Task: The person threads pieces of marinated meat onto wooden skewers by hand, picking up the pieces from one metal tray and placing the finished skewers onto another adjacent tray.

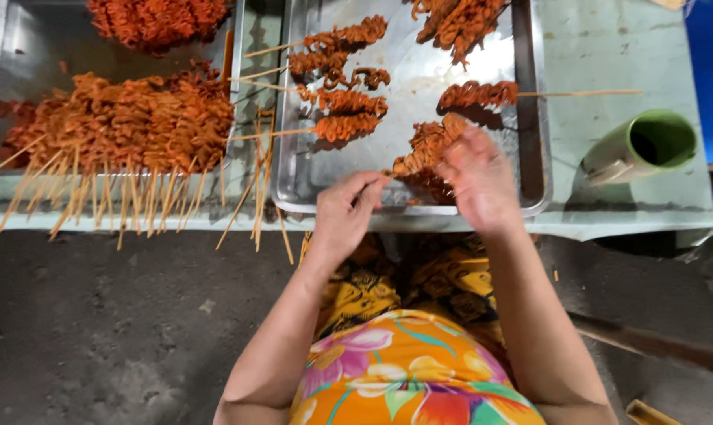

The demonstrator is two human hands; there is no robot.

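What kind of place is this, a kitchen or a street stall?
Probably a street-food prep spot: metal trays on a worn table over bare ground, a heap of orange skewers, both hands threading another skewer.

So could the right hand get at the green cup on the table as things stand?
Probably yes. The green cup lies on its side to the right of the metal tray, with bare table between it and the right hand. But that hand is busy on a meat skewer.

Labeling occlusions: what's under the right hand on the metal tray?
Under the right hand: an orange coiled skewer on the metal tray, its stick end pinched by the left hand. The part beneath the palm is hidden.
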